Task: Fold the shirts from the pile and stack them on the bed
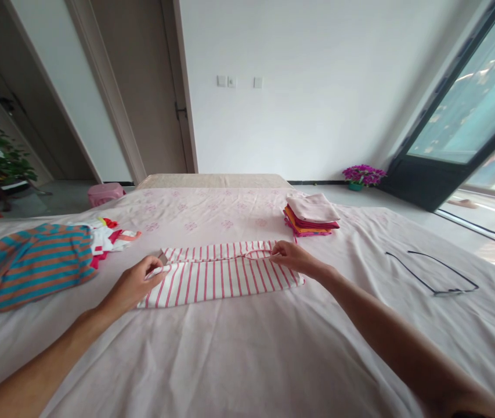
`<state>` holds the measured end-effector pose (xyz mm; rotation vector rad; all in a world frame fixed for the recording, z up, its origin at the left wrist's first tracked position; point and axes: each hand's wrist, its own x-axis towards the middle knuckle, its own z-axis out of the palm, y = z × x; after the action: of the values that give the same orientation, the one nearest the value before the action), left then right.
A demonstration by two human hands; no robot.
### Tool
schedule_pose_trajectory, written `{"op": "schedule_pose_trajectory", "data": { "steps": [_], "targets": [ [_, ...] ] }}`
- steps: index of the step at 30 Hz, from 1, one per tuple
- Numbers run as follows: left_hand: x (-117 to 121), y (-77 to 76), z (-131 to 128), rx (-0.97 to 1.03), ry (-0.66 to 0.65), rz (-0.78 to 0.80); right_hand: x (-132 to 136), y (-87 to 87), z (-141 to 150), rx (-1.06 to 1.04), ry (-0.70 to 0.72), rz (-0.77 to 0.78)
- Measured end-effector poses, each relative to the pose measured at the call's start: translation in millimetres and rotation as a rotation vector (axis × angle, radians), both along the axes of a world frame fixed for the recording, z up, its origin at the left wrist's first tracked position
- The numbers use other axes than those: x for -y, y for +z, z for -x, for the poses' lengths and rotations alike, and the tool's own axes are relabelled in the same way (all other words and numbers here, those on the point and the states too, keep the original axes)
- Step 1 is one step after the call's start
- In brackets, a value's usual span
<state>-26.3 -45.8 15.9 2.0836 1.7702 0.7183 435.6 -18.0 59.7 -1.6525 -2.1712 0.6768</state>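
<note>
One white cloth garment with thin red stripes [225,281], laid out as a long, low strip on the pale sheet, in the middle between the two forearms; its upper part is turned over along its length, and a narrow red-edged opening shows near its right end.

One bare left hand [143,277], at the strip's left end, fingers nearly closed, edge of the striped cloth pinched between thumb and fingers.

One bare right hand [289,255], at the far right part of the strip, fingers curled narrow, pinching the cloth beside the opening.

One pale pink bedsheet with faint pink flower motifs [238,360], wrinkled, lying under all of the cloth items.

One neat stack of folded cloths [312,216], pale pink on top, red, orange and magenta below; on the sheet, beyond the right hand.

One heap of loose clothing, left side of the sheet: a blue-and-brown striped cloth item [42,264], rumpled, with white and red cloth pieces [110,237] touching its right edge.

One pair of dark thin-framed glasses [447,290], arms unfolded, on the sheet at right, well apart from the stack.

Beyond the sheet: one pink plastic stool [105,194] at left; one bunch of purple flowers in a green pot [355,186] at right, near the dark-framed glass door [443,136].
</note>
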Motion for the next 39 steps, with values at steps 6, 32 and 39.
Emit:
{"op": "schedule_pose_trajectory", "data": {
  "steps": [6,32,39],
  "targets": [
    [1.7,0.5,1.6,0.085,-0.030,0.102,5.9,-3.0,-1.2,-0.234,-0.133,0.117],
    [30.4,34.5,-54.7,-0.484,-0.026,-0.243,34.4,16.4,62.4,0.433,0.034,-0.292],
    [17.0,23.2,-53.5,-0.552,-0.011,-0.196,14.4,-3.9,88.4,0.367,0.045,-0.230]
  ]
}}
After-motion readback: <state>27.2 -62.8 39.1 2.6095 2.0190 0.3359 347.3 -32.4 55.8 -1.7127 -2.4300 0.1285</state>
